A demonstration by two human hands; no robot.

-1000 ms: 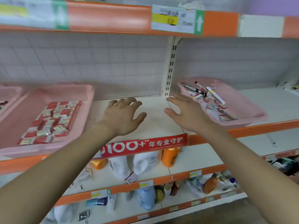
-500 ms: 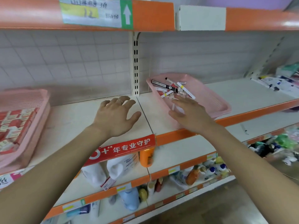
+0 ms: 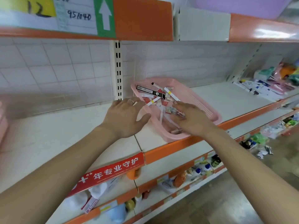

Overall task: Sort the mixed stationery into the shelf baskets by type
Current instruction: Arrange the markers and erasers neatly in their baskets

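Frame is blurred, so the stationery [image 3: 159, 101] piled in the pink basket [image 3: 203, 102] is hard to sort out: a long black pack [image 3: 149, 91], white pens [image 3: 171, 93], small red-and-white boxes, rest unclear. Right hand [image 3: 192, 121] covers the basket's near part and hides what lies under it. Second pink basket [image 3: 2, 125] cut off at left edge, contents out of view. More goods [image 3: 265, 88] far right on the shelf [image 3: 64, 136], too smeared to name. Left hand [image 3: 124, 118] palm down, fingers spread and straight, holding nothing, just beside the basket's left rim; ring [image 3: 130, 101] on one finger; contact with rim can't be told. Right hand palm down over the pile, fingers stretched out, nothing visibly pinched; touching items or hovering, can't tell. Basket sits at the shelf's front edge, right of the upright [image 3: 118, 70]
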